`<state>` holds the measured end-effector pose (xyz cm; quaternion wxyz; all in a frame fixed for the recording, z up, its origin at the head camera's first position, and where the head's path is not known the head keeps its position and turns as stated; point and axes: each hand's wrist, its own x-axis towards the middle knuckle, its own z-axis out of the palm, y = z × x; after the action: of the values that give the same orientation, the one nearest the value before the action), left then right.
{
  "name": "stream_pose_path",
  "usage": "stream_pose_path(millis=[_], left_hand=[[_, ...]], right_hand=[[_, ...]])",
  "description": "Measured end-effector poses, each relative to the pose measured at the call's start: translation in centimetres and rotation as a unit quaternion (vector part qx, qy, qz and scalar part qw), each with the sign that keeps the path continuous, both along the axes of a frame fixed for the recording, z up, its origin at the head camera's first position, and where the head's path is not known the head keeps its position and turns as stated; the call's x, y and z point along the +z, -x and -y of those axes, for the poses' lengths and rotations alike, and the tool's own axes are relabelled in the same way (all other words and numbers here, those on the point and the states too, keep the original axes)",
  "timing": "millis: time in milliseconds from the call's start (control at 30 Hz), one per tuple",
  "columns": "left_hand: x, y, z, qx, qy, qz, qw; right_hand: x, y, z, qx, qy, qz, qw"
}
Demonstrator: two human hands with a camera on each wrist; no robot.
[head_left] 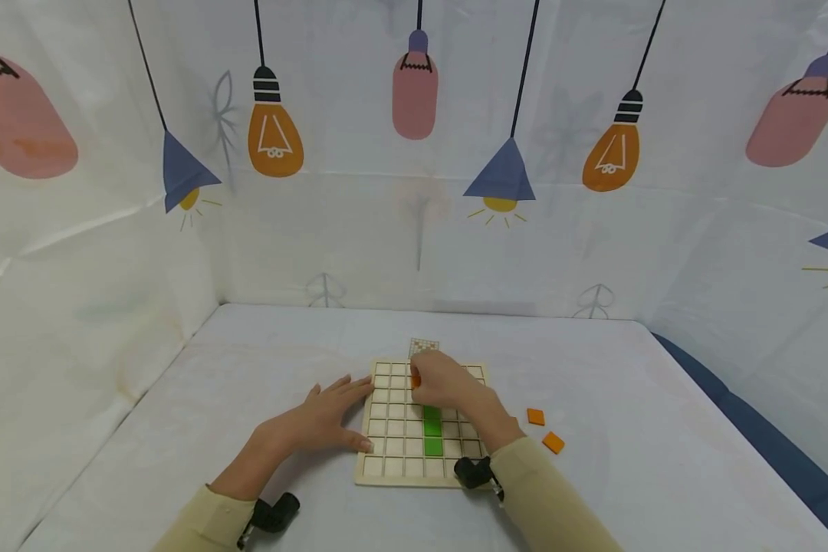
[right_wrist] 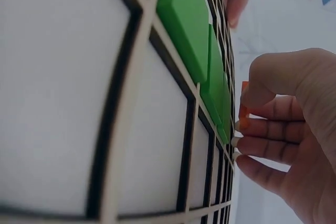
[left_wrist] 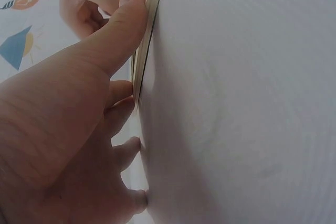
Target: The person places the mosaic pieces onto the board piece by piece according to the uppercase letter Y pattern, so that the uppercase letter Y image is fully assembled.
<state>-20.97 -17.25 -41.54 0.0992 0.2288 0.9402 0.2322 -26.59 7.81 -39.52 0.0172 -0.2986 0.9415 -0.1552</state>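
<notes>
One orange tile clamped in right fingers, at board's 12 o'clock part | left fingers apart, on board's 9 o'clock edge | step: apparently placing tile | next likely calls for squaring it up, then letting go

White backdrop; printed bulbs; printed lampshades

Orange tile between fingers
</notes>
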Motion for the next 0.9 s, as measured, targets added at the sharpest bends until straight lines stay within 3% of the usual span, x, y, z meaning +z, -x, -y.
stream_pose_path(millis=[600,900], left_hand=[[0.1,0.0,-0.2,-0.002,0.009,0.001,1.0000],[0.1,0.2,-0.2,-0.004,0.012,-0.001,0.9999]], right_hand=[[-0.1,0.3,1.5,-0.012,-0.013,-0.002,0.9998],[0.0,1.0,2.2,-0.020,-0.015,0.024,0.9994]])
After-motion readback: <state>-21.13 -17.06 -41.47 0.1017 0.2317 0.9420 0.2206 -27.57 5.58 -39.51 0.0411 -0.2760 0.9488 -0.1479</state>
